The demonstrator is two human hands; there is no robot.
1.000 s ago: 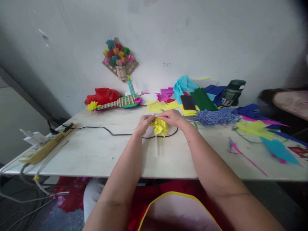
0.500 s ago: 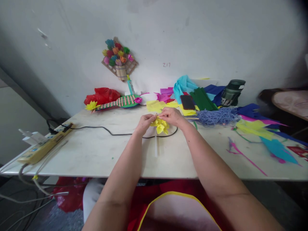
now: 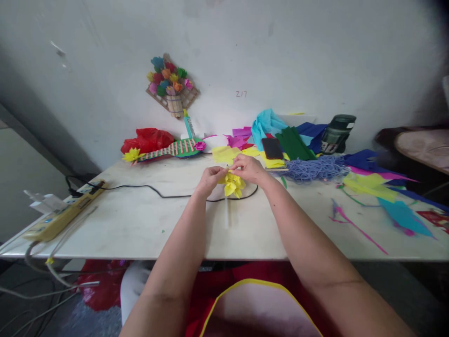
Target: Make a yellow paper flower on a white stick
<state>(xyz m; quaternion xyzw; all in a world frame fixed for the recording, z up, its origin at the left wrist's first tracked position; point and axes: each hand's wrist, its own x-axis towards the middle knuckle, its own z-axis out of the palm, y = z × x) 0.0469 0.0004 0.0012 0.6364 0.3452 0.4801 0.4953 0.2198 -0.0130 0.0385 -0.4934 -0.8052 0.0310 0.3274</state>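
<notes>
In the head view, the only one, the yellow flower [image 3: 233,186] sits in the middle, just above the white tabletop [image 3: 182,220], between the person's two hands. The left hand [image 3: 209,179], at ten o'clock of the flower, is nearly closed, thumb and fingertips pinching its upper edge; the right hand [image 3: 248,169], at one o'clock, has its fingers drawn in and pinched at that same edge, though the exact bit between the tips is too small to make out. A pale stick [image 3: 226,213] shows below the petals, pointing to six o'clock; whether it joins the flower cannot be told. The black cord [image 3: 154,187] runs off toward nine o'clock, the phone [image 3: 272,148] lies between one and two, and the purple strands [image 3: 315,168] lie between two and three. The flower looks like thin paper, so it should be very light, soft and not slippery, with petals that would crease, flatten or tear under a firm squeeze. The gathered edge at twelve o'clock, where the fingertips meet, is probably its sturdiest part and the best place to take hold; the loose petals toward five and six o'clock would be better left untouched.
</notes>
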